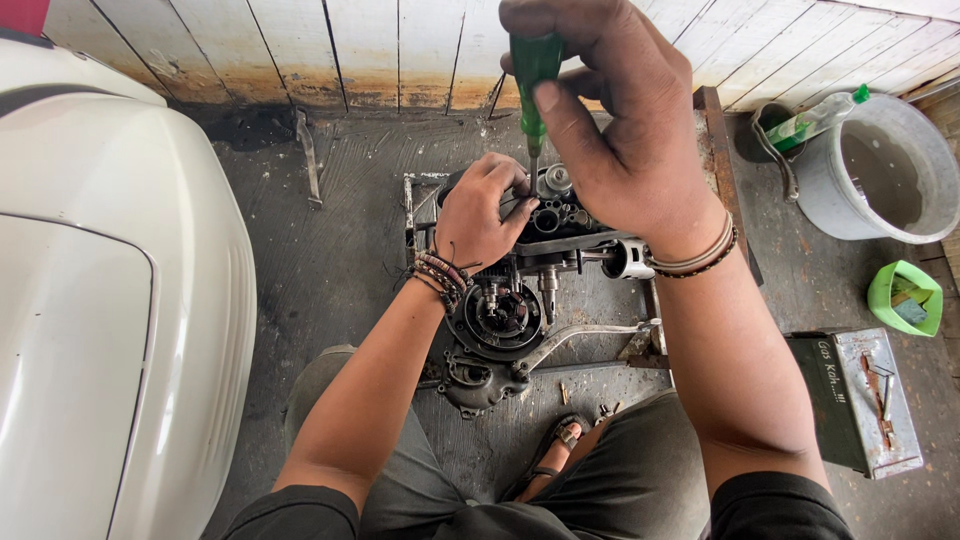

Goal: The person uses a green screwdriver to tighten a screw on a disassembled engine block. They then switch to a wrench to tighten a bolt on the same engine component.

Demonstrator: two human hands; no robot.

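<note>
Green screwdriver (533, 75), grey bucket (880, 170), white scooter body (110, 300), lime-green tub (905, 297).

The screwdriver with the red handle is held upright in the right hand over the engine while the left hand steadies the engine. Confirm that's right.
Not quite: the screwdriver has a green handle, not red, as the head view shows. The rest holds: the right hand holds it upright over the engine and the left hand rests on the engine.
</note>
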